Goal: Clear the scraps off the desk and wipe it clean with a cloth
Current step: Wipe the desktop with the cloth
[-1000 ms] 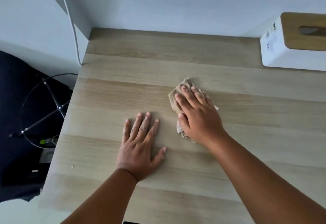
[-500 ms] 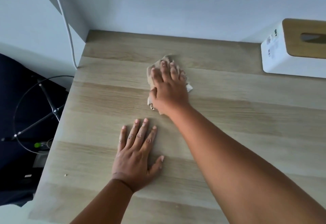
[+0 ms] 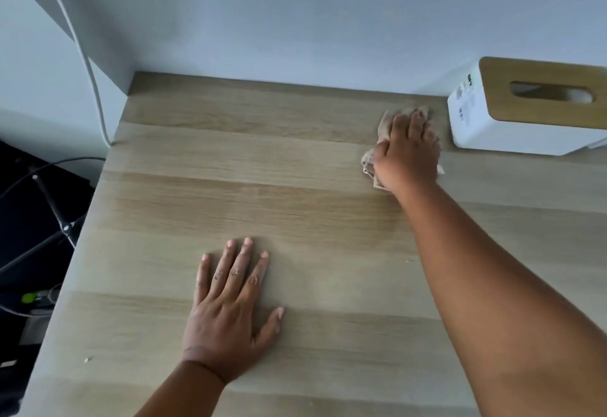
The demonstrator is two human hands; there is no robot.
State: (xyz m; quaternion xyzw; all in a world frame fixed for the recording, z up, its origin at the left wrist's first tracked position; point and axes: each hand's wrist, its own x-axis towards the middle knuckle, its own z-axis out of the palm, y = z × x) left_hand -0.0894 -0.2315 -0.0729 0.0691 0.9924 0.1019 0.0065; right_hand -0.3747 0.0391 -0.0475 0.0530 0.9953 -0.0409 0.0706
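A person leans over a wooden desk [image 3: 295, 206]. The right hand [image 3: 409, 153] reaches to the far right and presses a crumpled beige cloth [image 3: 384, 127] flat against the desk, fingers spread over it, just beside a white tissue box [image 3: 476, 121]. The left hand [image 3: 230, 311] lies flat, fingers spread, on the near middle, holding nothing. A small crumb [image 3: 87, 359] lies at the near left edge, nearer the left hand, well apart from the cloth.

Cloth [image 3: 384, 126] now beside tissue box [image 3: 473, 127]
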